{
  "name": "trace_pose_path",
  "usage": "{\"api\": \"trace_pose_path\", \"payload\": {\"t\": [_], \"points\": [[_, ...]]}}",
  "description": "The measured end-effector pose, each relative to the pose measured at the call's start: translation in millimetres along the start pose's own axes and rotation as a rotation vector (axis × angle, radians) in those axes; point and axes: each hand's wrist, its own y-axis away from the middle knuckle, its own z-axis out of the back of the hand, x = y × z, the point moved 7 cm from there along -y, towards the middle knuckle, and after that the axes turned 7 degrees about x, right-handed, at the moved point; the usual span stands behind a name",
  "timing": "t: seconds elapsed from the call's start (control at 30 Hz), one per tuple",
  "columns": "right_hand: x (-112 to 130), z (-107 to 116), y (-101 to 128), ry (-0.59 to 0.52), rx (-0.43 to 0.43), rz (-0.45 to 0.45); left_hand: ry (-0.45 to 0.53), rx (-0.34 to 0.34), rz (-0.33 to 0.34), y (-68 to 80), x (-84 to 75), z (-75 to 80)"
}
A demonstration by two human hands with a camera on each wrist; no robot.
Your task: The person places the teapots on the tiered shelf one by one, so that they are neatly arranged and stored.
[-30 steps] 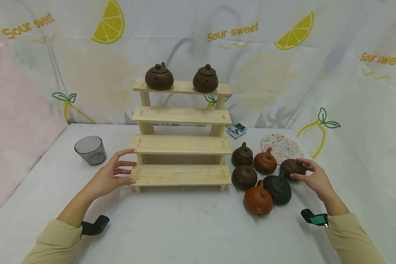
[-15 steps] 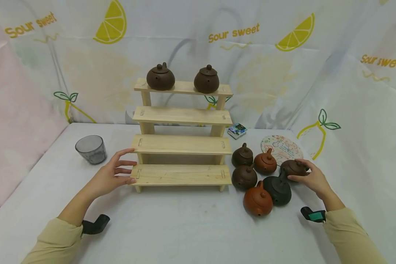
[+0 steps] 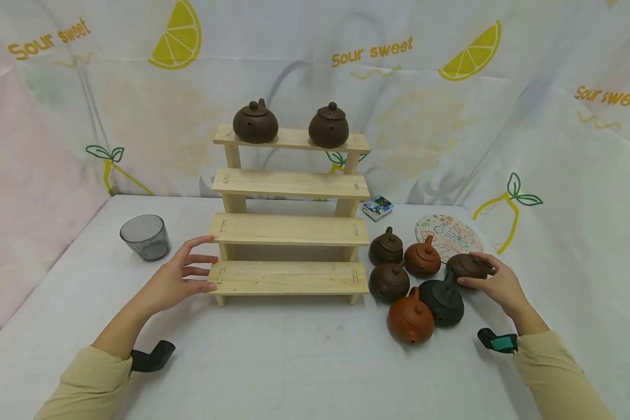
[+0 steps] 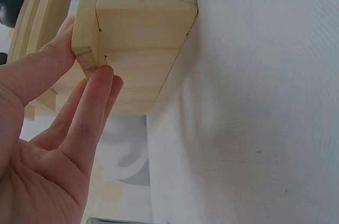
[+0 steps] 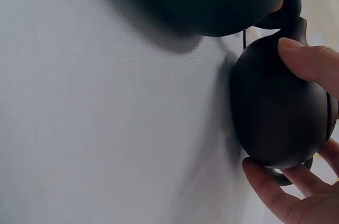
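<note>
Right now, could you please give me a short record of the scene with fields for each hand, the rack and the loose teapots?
left hand: left hand touches the left end of the wooden rack at its bottom step
right hand: right hand grips a dark brown teapot on the table
rack top step: two brown teapots
loose teapots: five more, clustered right of the rack beside the held one
other items: grey glass cup, patterned round coaster, small box
</note>
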Motion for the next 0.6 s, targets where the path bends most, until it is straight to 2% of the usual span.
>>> {"api": "trace_pose_path", "payload": {"t": [0.33,0.6], "points": [[2,9,1,0.022,-0.052,-0.007,-0.003,0.006,-0.012,-1.5,-0.1,0.3],[29,24,-1,0.019,-0.076,0.065,0.006,0.002,-0.007,-0.2,1.3,0.7]]}}
